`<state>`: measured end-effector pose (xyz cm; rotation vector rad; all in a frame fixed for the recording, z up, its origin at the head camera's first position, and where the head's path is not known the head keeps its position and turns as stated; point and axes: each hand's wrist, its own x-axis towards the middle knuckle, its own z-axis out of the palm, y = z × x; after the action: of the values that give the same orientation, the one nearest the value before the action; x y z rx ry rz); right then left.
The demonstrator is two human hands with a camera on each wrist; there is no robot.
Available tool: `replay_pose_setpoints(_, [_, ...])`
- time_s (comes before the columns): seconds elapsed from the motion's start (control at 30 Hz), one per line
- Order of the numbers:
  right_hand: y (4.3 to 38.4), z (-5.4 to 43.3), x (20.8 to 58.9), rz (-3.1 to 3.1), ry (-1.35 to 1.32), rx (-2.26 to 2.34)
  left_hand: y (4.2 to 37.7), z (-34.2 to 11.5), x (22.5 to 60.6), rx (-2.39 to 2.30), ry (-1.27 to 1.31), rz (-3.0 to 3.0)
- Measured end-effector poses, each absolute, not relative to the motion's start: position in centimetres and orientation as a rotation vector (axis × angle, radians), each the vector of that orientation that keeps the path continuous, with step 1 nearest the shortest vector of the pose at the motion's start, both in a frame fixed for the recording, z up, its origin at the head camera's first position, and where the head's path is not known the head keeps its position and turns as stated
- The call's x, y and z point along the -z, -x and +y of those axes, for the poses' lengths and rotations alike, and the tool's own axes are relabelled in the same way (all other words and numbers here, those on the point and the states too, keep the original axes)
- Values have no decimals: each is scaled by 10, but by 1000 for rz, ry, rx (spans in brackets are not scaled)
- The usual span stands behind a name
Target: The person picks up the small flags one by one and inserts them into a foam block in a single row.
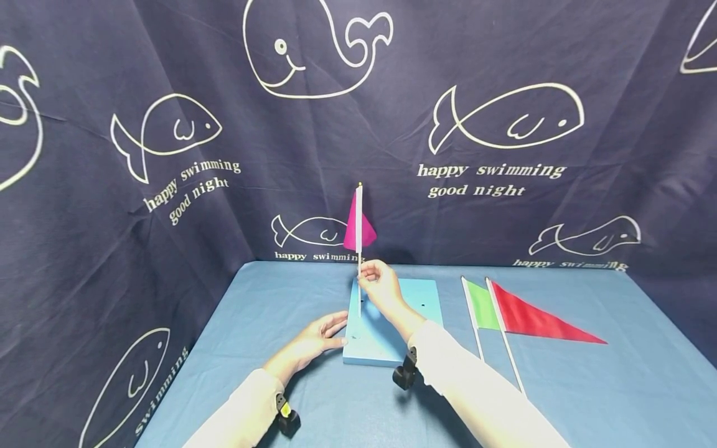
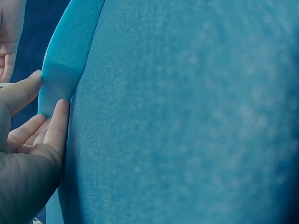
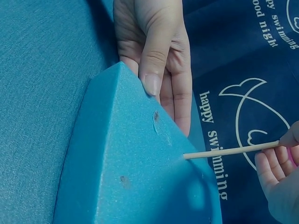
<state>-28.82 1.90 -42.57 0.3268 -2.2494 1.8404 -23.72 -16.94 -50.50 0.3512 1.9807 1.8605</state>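
Note:
A light blue foam block (image 1: 374, 341) lies flat on the table. My right hand (image 1: 383, 289) pinches the thin wooden stick (image 3: 233, 150) of a magenta flag (image 1: 366, 235), holding it upright above the block's left part. In the right wrist view the stick's lower end is right at the block's top face, near a small hole (image 3: 156, 116). My left hand (image 1: 315, 340) rests against the block's left edge, its fingers fairly straight. The left wrist view has the thumb at the upper edge and the other fingers along the side (image 2: 63, 70).
To the right of the block, a green flag (image 1: 483, 307) and a red triangular flag (image 1: 540, 316) lie on the blue tablecloth (image 1: 633, 386), their white sticks pointing toward the front. A dark curtain (image 1: 336, 149) with white fish drawings and lettering hangs behind and at both sides.

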Motion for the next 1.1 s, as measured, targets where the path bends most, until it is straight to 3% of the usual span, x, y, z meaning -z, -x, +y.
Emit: replay_pose_setpoints(1.1, [293,32,429,-2299,-261,-1873,237,-170,506,-1869,-335,1975])
